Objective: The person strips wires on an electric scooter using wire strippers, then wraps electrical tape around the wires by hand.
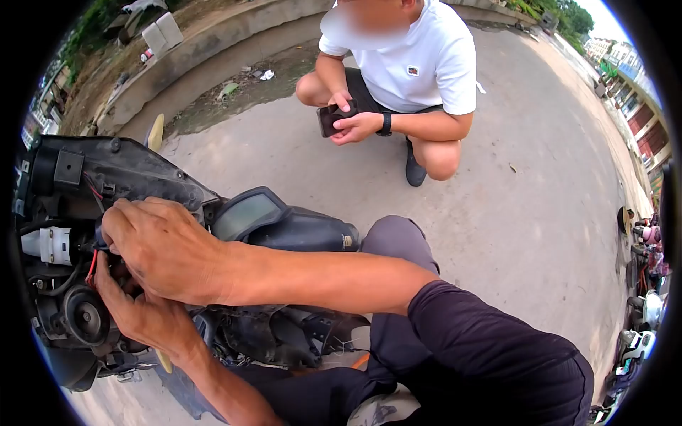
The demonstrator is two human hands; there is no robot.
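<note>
At the left, my right hand point(170, 248) reaches across into the opened front of a motorbike, its fingers pinched around a small dark part that is mostly hidden. Just below it, my left hand point(145, 316) has its fingers bent up beside a red wire point(92, 268); what its fingertips hold is hidden. A white connector-like part point(55, 245) lies left of my fingertips. Under it is a round black horn-like part point(87, 314). The display point(249, 215) of the motorbike is to the right of my right hand.
A person in a white shirt point(433, 64) squats ahead on the concrete ground, holding a phone point(330, 119) in both hands. A low concrete wall point(213, 53) runs behind. Several parked two-wheelers point(643, 312) stand at the far right. My knee point(398, 241) is beside the motorbike.
</note>
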